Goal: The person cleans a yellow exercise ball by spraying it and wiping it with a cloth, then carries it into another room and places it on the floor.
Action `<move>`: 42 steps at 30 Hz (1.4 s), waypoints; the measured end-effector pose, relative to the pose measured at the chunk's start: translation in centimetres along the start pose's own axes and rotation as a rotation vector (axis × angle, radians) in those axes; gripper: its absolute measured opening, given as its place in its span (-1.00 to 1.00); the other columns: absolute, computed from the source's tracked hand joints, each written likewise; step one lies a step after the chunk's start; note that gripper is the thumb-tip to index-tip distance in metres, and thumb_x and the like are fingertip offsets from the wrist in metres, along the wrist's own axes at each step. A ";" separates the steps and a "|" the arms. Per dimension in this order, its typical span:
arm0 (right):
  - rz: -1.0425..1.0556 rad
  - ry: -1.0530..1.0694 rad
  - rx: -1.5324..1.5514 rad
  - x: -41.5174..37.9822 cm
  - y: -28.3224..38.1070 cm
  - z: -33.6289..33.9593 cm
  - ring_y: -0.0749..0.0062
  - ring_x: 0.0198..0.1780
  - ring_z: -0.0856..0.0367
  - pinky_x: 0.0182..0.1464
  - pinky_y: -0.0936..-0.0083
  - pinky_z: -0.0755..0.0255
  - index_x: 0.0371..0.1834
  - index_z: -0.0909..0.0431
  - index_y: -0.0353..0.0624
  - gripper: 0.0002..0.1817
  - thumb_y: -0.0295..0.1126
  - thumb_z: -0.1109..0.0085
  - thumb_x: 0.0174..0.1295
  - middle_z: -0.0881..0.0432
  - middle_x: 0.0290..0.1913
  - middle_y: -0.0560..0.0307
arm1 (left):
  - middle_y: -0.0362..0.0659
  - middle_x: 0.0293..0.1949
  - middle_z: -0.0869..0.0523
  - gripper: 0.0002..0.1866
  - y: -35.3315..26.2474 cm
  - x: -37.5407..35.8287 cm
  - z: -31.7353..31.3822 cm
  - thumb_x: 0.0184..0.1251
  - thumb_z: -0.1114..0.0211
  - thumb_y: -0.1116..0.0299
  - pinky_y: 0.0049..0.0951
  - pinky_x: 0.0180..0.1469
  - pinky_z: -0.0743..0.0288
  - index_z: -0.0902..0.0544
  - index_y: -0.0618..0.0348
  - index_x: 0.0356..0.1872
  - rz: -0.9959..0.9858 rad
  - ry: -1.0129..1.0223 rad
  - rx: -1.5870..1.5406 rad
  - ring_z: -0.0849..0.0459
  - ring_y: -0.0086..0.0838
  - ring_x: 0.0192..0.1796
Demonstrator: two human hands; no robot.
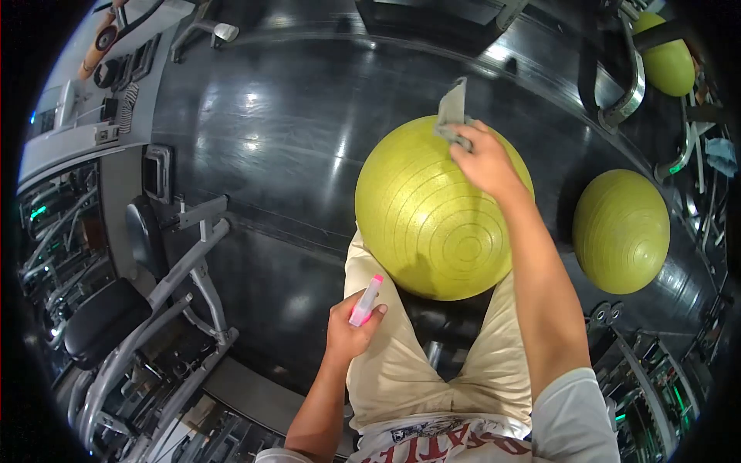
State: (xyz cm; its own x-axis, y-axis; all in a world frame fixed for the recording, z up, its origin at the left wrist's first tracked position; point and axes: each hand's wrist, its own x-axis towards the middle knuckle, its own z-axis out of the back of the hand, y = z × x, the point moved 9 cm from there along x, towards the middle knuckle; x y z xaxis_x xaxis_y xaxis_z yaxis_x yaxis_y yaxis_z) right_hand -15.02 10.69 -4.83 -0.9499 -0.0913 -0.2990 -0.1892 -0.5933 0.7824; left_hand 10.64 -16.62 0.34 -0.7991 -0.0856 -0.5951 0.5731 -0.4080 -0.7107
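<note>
Head view shows a dark floor. One big green ball sits between the person's legs. Another green ball is near the right edge of the floor. The right hand grips a gray cloth at the big ball's far edge. The left hand is closed around a small pink and clear bottle, over the left leg.

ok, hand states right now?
Left hand: closed around a pink-tipped bottle.
Right hand: closed on a grey cloth, at the yellow-green ball.
</note>
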 end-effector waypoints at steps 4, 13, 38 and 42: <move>-0.043 0.087 -0.499 -1.6 -2.8 -5.9 0.06 0.26 -0.50 0.22 0.07 -0.47 0.18 -0.74 0.08 -0.59 -0.18 -0.32 0.26 -0.60 0.13 0.01 | -0.12 -0.37 -0.77 -0.64 0.8 -0.1 0.2 0.24 -0.56 0.39 -0.47 -0.16 -0.58 -0.75 0.34 0.01 0.088 -0.013 -0.049 -0.67 -0.56 -0.33; 0.169 0.318 -0.536 -26.2 -4.5 -10.8 0.12 0.10 -0.52 0.05 0.14 -0.48 0.06 -0.77 0.09 -0.59 -0.20 -0.42 0.08 -0.59 -0.03 0.15 | -0.14 -0.33 -0.80 -0.67 0.8 -0.4 1.1 0.25 -0.56 0.40 -0.48 -0.16 -0.59 -0.77 0.33 -0.02 0.072 -0.035 -0.056 -0.69 -0.58 -0.31; 0.261 0.249 -0.671 -5.0 4.0 -17.7 0.19 0.32 -0.45 0.24 0.05 -0.33 -0.13 -0.82 0.01 -0.76 -0.24 -0.21 0.28 -0.61 0.17 0.13 | -0.28 -0.38 -0.69 -0.69 2.1 -0.1 1.5 0.27 -0.49 0.42 -0.56 -0.21 -0.51 -0.73 0.31 0.00 0.094 -0.037 -0.138 -0.60 -0.69 -0.34; 0.534 0.382 -0.702 -14.6 5.0 -19.0 0.26 0.14 -0.46 0.09 0.18 -0.31 -0.22 -0.81 0.02 -0.78 -0.26 -0.15 0.31 -0.61 0.01 0.23 | -0.24 -0.38 -0.70 -0.67 1.0 0.2 2.2 0.26 -0.51 0.42 -0.53 -0.16 -0.55 -0.73 0.33 0.01 0.084 -0.054 -0.119 -0.60 -0.66 -0.31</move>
State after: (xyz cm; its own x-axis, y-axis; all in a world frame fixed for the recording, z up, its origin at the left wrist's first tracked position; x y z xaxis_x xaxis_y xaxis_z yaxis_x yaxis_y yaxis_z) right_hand 2.63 -6.14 -6.99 -0.6989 -0.6689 -0.2530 0.5548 -0.7304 0.3984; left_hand 10.66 -19.10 0.32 -0.7543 -0.1653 -0.6354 0.6531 -0.2870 -0.7007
